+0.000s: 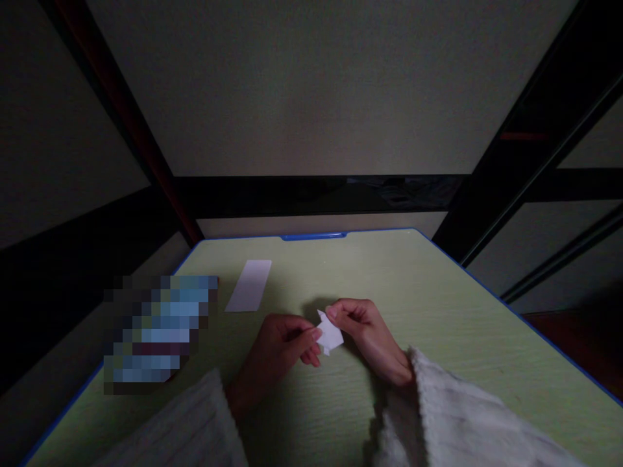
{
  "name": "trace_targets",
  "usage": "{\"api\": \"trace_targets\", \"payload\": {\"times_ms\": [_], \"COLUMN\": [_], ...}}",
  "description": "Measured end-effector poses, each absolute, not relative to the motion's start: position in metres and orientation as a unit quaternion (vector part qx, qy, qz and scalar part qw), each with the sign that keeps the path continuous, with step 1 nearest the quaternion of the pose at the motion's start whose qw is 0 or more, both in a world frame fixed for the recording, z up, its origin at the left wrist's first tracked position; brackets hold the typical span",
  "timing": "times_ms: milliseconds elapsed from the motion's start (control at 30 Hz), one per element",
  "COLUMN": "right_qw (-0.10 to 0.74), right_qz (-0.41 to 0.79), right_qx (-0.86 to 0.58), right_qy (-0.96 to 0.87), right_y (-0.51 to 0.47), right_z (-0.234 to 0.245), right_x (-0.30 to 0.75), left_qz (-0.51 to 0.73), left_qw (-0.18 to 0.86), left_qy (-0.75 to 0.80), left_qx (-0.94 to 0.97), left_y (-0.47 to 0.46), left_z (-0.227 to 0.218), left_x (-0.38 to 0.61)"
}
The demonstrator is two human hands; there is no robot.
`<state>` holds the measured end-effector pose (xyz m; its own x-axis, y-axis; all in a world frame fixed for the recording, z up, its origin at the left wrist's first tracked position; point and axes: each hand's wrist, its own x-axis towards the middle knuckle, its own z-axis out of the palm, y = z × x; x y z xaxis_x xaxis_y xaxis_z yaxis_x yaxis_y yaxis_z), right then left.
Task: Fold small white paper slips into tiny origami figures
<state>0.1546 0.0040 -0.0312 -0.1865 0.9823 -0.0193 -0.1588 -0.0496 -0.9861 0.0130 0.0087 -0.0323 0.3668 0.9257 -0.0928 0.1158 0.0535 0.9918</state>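
A small piece of folded white paper [331,336] with pointed corners is held between my two hands, just above the table. My left hand [287,340] pinches its left edge between thumb and fingers. At the paper's upper edge, the thumb and forefinger of my right hand [363,327] are closed on it. Part of the paper is covered by my fingertips. Farther off to the left, a flat white paper strip [249,286] lies on the table, apart from both hands.
The pale green table [438,311] has a blue rim and a blue handle-like piece [314,237] at its far edge. A blurred-out, bluish object [168,331] lies at the table's left side. Beyond the far edge stands a panelled wall [311,91] with dark bars.
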Motion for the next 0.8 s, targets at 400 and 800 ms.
{"api": "trace_targets", "payload": {"times_ms": [400, 800], "right_qw": [0.432, 0.477], "right_qz": [0.458, 0.523], "right_qx": [-0.460, -0.444], "right_qy": [-0.626, -0.550], "right_y": [-0.0015, 0.0026], "right_z": [-0.0340, -0.0314], "right_x": [0.1540, 0.1535], "left_qz": [0.359, 0.364], "left_qw": [0.555, 0.550], "left_qy": [0.426, 0.394], "left_qx": [0.617, 0.641], "left_y": [0.0111, 0.0107], "left_z": [-0.0410, -0.0352], "left_x": [0.0145, 0.0130]}}
